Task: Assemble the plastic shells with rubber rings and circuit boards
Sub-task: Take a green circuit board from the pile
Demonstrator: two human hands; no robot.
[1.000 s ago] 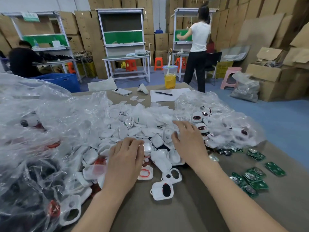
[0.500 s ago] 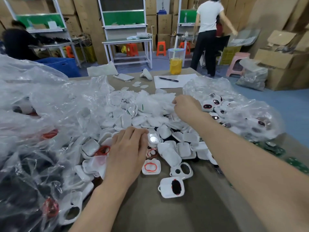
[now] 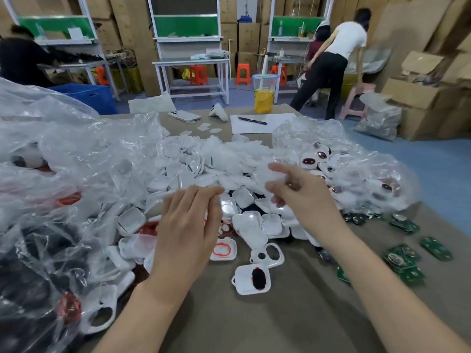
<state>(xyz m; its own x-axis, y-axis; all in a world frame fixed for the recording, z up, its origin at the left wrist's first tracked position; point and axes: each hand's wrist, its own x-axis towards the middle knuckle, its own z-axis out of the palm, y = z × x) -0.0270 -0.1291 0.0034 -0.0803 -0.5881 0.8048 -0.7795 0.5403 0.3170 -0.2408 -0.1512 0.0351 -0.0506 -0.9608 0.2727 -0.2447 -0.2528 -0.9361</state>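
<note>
A heap of white plastic shells (image 3: 204, 171) covers the middle of the brown table. My left hand (image 3: 188, 225) hovers palm down over its near edge with the fingers bent together; what is under them is hidden. My right hand (image 3: 303, 197) is raised beside it, pinching a blurred white piece (image 3: 263, 174) between thumb and fingers. Near the left hand lie a shell with a red rubber ring (image 3: 223, 249), a shell with two holes (image 3: 267, 254) and a shell with a black oval (image 3: 252, 278). Green circuit boards (image 3: 402, 261) are scattered at the right.
A big crumpled plastic bag (image 3: 63, 187) with shells and red rings fills the left. A second bag (image 3: 356, 174) of shells lies at the right. At the far edge are a phone (image 3: 183, 115), paper with a pen (image 3: 254, 122) and a drink cup (image 3: 263, 98). People work behind.
My right hand reached out to the far part of the heap, then drew back toward me and lifted with a white piece. My left hand rose a little off the shells.
</note>
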